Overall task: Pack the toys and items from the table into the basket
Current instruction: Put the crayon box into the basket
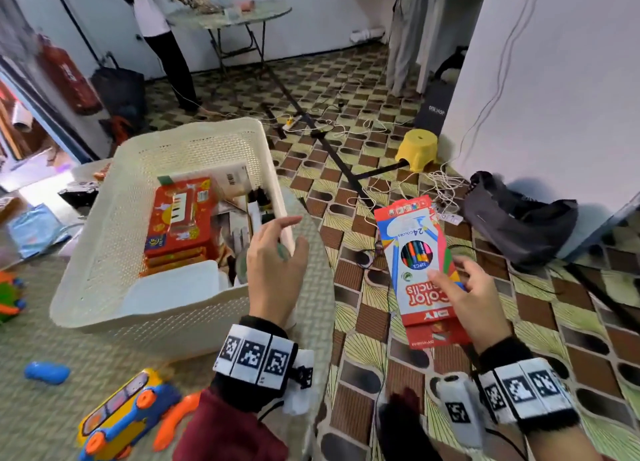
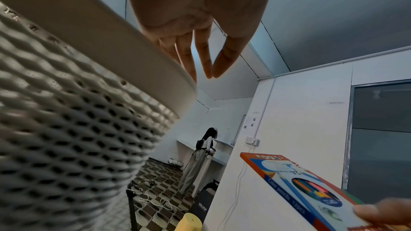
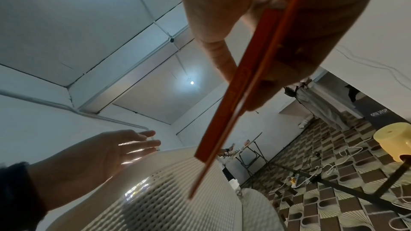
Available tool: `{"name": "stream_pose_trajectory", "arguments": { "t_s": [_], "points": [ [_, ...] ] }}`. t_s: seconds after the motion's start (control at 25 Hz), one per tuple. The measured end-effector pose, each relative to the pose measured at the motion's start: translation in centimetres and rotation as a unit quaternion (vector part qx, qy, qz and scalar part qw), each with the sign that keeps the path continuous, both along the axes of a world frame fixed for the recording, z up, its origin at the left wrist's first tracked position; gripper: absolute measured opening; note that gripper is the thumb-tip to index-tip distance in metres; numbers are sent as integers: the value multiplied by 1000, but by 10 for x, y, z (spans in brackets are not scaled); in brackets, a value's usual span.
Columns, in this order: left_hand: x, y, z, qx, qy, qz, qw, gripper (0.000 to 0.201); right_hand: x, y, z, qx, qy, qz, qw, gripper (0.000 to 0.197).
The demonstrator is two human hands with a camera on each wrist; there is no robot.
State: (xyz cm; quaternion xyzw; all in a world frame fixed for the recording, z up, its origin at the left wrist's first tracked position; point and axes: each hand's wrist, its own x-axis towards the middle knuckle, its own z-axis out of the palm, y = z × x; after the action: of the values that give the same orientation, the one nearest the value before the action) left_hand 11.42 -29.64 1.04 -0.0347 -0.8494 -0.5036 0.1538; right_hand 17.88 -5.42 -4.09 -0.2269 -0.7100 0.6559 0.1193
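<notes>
Head view looks down from above, forward over the basket (image 1: 166,197). Both wrist views sit low, close beside the basket wall, facing up toward the ceiling. All three share the basket and the yellow stool (image 1: 416,149).

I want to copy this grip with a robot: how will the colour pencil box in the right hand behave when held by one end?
The colour pencil box probably stays stiff: it juts straight out from the right hand without sagging. It seems light, since a pinch near one end carries it. Its thin, flat card edge may crush or slip under a hard squeeze.
</notes>
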Motion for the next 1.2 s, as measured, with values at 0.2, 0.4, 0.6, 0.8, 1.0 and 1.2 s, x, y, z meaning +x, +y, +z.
{"name": "stream_pose_trajectory", "arguments": {
  "t_s": [0.2,0.4,0.6,0.8,1.0,1.2],
  "points": [
    [-27,37,5,-163,-149,131,966,56,-80,47,5,13,-2,85,996,21],
    [-75,81,7,-136,-163,263,941,57,-162,102,20,37,-10,209,977,28],
    [-115,91,1,-162,-160,351,908,46,-232,120,24,55,-10,324,945,32],
    [-154,88,-1,-176,-158,389,890,30,-297,97,21,53,-11,405,913,35],
    [-202,83,-2,-177,-186,418,871,21,-358,64,26,51,27,468,882,19],
    [-248,86,-11,-161,-144,492,843,23,-429,30,38,56,36,523,850,21]
  ]
}}
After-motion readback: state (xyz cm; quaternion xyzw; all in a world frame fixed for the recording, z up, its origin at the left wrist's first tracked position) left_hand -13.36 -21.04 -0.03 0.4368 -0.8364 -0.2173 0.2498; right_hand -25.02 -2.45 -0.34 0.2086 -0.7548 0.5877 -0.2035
